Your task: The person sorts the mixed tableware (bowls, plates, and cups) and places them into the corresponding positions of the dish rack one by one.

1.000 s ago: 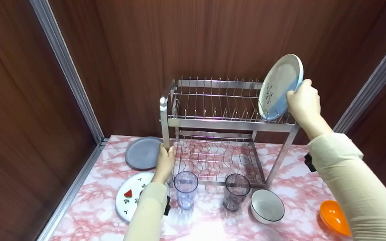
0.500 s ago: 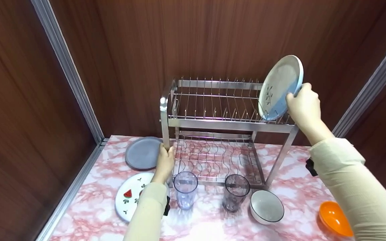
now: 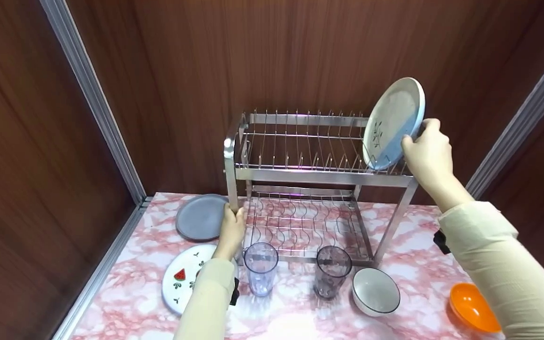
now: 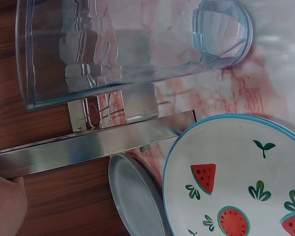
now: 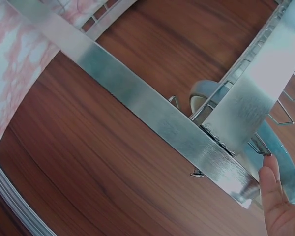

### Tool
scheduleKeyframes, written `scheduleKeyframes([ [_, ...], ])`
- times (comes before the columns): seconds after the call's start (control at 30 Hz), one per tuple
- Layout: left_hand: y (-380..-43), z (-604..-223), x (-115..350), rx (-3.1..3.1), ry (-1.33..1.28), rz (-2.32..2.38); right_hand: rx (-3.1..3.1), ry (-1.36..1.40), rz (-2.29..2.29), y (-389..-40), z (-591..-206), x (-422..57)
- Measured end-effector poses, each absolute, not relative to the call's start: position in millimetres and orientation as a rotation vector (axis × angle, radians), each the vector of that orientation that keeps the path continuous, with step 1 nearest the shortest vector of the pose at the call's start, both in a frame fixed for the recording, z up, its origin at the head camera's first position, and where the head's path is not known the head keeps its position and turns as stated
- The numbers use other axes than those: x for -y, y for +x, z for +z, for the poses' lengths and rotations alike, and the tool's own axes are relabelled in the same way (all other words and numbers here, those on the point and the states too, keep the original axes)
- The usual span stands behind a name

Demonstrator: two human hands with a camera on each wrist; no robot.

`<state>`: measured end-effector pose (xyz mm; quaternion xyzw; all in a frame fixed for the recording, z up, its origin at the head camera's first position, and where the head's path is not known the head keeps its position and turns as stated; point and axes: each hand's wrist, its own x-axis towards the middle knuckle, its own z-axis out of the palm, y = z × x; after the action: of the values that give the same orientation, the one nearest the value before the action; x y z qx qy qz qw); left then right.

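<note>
A metal two-tier dish rack (image 3: 324,176) stands at the back of the table. My left hand (image 3: 232,229) grips its front left leg, also seen as a steel bar (image 4: 93,150) in the left wrist view. At the right end of the upper tier, a white and blue plate (image 3: 395,120) stands on edge between the wires, leaning slightly. My right hand (image 3: 430,153) pinches the plate's near right rim, thumb in front and fingers behind. In the right wrist view, the fingers (image 5: 270,189) are by the rim, and the rack frame covers most of the plate.
Left of the rack lie a grey plate (image 3: 201,217) and a watermelon-patterned plate (image 3: 182,278), partly behind my left sleeve. In front stand a bluish glass (image 3: 261,271), a dark glass (image 3: 331,274) and a white bowl (image 3: 376,293). An orange bowl (image 3: 472,307) sits farther right.
My right hand has slid slightly down along the plate's rim. The plate stays almost where it was, and my left hand keeps its hold on the rack leg.
</note>
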<state>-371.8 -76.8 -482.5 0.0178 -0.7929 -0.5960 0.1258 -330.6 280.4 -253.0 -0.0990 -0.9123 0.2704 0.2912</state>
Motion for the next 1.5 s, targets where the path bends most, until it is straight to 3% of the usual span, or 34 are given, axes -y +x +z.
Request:
scheduleKeyframes([
  [0.33, -372.4, -484.3, 78.5, 2.316, 0.057, -1.732, 2.436, -0.222, 0.776, -322.1, -261.4, -286.4],
  [0.7, -373.5, -484.6, 80.8, 2.314, 0.063, -1.734, 2.120, -0.162, 1.138, -321.6, -289.1, -295.7],
  [1.2, -374.3, -484.5, 78.5, 2.328, 0.049, -1.745, 1.967, -0.191, 1.042, -322.4, -364.7, -326.7],
  [1.5, -373.7, -484.0, 78.6, 2.321, 0.050, -1.754, 2.098, -0.232, 1.236, -320.7, -413.0, -315.6],
])
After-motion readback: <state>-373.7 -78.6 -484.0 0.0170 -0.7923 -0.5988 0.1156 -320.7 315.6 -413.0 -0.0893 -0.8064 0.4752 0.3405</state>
